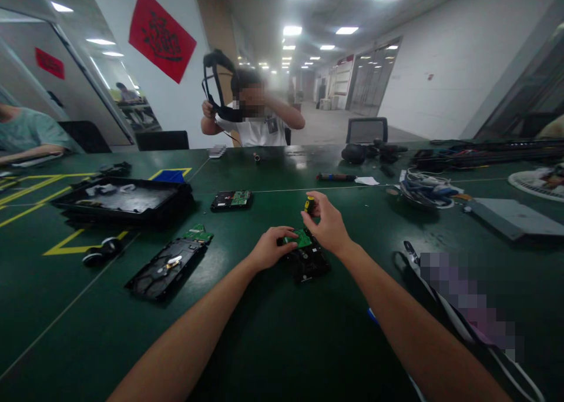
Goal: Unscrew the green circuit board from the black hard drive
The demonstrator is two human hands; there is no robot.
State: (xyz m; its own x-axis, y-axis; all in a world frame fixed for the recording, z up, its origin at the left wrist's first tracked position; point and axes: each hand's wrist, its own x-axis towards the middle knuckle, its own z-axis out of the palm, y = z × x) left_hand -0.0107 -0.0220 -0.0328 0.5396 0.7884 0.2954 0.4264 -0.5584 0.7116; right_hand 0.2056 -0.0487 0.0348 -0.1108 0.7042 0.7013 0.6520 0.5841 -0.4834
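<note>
A black hard drive (308,262) with a green circuit board (302,238) lies on the dark green table in front of me. My left hand (269,247) is closed on the drive's near left edge, fingers pressed on the board. My right hand (325,222) is pinched round a small screwdriver with a yellow and black handle (310,204), held upright over the drive's far end.
An opened drive (166,267) and another drive (231,200) lie to the left, with a black tray (123,198) behind them. A cable bundle (425,189) sits right. A person across the table (255,115) handles a headset. Another person's arm (30,150) rests at far left.
</note>
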